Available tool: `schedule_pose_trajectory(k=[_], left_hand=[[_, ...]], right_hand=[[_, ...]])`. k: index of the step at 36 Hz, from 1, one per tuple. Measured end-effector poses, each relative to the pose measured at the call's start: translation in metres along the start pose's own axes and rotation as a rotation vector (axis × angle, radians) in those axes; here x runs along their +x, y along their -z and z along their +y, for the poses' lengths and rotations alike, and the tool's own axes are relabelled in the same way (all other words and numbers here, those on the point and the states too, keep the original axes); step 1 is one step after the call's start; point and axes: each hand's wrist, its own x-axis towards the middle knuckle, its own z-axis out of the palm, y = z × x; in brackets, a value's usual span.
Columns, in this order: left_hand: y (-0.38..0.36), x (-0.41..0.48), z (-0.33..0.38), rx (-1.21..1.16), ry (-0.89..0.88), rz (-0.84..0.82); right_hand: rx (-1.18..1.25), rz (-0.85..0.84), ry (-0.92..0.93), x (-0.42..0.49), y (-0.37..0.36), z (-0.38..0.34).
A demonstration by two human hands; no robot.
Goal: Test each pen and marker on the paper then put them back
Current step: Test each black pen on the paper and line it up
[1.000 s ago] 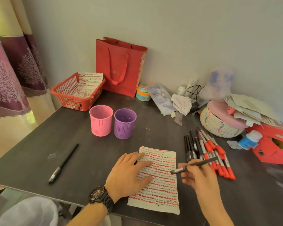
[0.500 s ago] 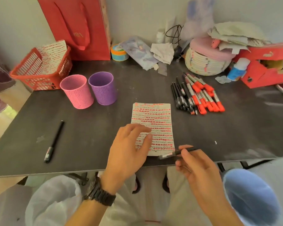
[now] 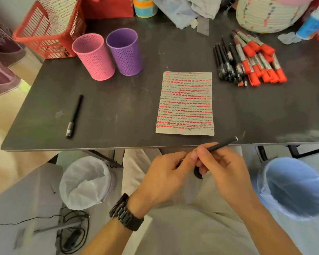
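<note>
**Pen in both hands at the table's near edge**

Right hand [image 3: 223,168] grips the pen [image 3: 221,145], fingers curled round the barrel. The far end points to 2 o'clock and just crosses the near edge of the table [image 3: 118,107]. Left hand [image 3: 166,179], with a watch [image 3: 125,212] on the wrist, has its fingers curled onto the pen's near end; the contact is partly hidden.

Half a second ago the left hand lay flat on the paper [image 3: 185,103]. Now it is off the paper and meets the right hand over the lap. The paper lies uncovered at 12 o'clock from the hands, full of red and black test marks.

At 1 o'clock, black pens [image 3: 226,63] lie just beside red markers [image 3: 258,61]. At 10 o'clock lies a loose pen [image 3: 74,115], and at 11 o'clock the pink cup [image 3: 94,56] touches the purple cup [image 3: 124,52]. All of these lie where they did before.
</note>
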Motion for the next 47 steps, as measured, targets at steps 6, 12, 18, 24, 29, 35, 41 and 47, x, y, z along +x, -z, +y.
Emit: schedule_pose_trajectory(k=[6,12,18,24,29,35,41,47], left_hand=[[0.006,0.001,-0.007,-0.089,0.031,0.106],[0.023,0.001,-0.011,0.049,-0.057,0.111],[0.071,0.02,-0.018,0.248,-0.16,0.363],[0.091,0.054,-0.024,0.469,-0.269,0.243],[0.077,0.058,-0.031,0.47,-0.243,0.23],[0.06,0.053,-0.036,0.437,-0.219,0.306],[0.064,0.051,-0.038,0.434,-0.231,0.289],[0.064,0.05,-0.041,0.421,-0.24,0.278]], right_hand=[[0.049,-0.057,0.033,0.005,-0.001,-0.004],[0.138,0.001,0.028,0.016,0.0,-0.012],[0.352,0.176,0.009,0.034,0.015,-0.023],[0.303,0.098,-0.021,0.042,0.006,-0.026],[0.272,0.036,-0.056,0.052,-0.006,-0.027],[0.074,0.027,0.02,0.075,-0.03,-0.028],[-0.243,0.047,0.178,0.09,-0.05,-0.014],[-0.37,0.147,0.28,0.09,-0.054,0.005]])
